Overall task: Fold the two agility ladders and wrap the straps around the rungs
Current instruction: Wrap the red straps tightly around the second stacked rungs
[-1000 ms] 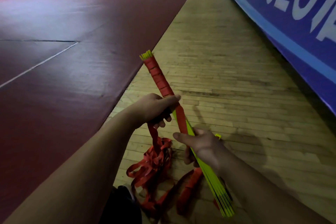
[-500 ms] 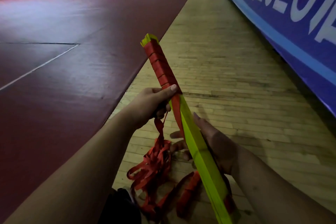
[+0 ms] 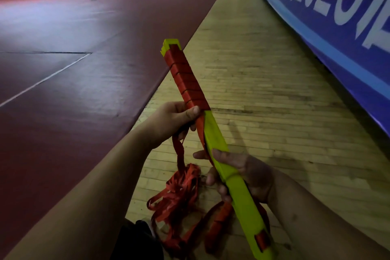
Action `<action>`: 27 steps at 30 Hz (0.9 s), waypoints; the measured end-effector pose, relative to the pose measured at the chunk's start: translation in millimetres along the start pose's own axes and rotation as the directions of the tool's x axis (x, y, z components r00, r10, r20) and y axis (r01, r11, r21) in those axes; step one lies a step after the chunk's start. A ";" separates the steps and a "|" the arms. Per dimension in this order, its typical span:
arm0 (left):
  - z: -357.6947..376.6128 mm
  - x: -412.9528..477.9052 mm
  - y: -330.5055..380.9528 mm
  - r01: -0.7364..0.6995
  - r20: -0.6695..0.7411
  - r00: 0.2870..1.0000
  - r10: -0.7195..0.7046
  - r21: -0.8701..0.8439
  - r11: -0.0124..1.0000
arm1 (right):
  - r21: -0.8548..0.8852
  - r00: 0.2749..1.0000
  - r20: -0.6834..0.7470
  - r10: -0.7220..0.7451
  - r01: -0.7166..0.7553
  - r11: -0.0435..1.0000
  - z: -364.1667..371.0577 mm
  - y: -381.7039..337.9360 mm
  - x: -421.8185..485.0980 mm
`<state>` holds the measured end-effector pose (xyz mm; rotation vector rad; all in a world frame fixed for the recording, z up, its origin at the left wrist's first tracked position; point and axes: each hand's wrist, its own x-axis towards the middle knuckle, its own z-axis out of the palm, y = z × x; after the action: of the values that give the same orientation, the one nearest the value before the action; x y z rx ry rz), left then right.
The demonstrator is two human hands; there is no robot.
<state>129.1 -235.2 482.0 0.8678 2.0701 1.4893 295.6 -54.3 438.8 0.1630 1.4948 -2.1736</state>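
A stacked bundle of yellow ladder rungs (image 3: 238,192) slants from lower right up to the centre. Red strap is wound in tight turns around its upper third (image 3: 185,78). My left hand (image 3: 173,122) grips the bundle just below the wound part, thumb pressing the strap's last turn. My right hand (image 3: 242,173) grips the bundle lower down, thumb on top and fingers curled beneath. The loose red strap (image 3: 179,192) hangs from my left hand into a tangled pile on the floor under the bundle.
Pale wooden floorboards (image 3: 274,91) run ahead of me. A dark red sports mat (image 3: 73,69) covers the floor to the left. A blue banner wall (image 3: 337,27) lines the right side. Something dark (image 3: 137,238) lies at the bottom centre.
The bundle has turned from edge-on to show its flat yellow face. My right hand went from open fingers beside the bundle to a grip around it. My left hand stays at the last turn.
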 end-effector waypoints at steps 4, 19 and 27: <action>-0.4 0.8 -3.4 0.071 -0.044 0.997 -0.067 0.081 0.994 | -0.024 0.998 -0.068 0.011 -0.012 1.000 -1.1 3.0 5.0; 13.6 2.0 1.4 0.211 -0.140 0.970 -0.197 0.092 0.973 | -0.071 0.940 -0.339 -0.046 0.023 0.997 -1.3 16.2 19.3; 22.2 7.4 -5.8 0.265 -0.204 0.959 -0.195 0.410 0.873 | -0.152 0.860 -0.507 -0.063 -0.018 0.988 0.9 24.1 29.0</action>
<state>137.4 -216.3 469.5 0.6344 2.5780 1.0103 281.5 -71.3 408.2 0.7244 1.9461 -2.1187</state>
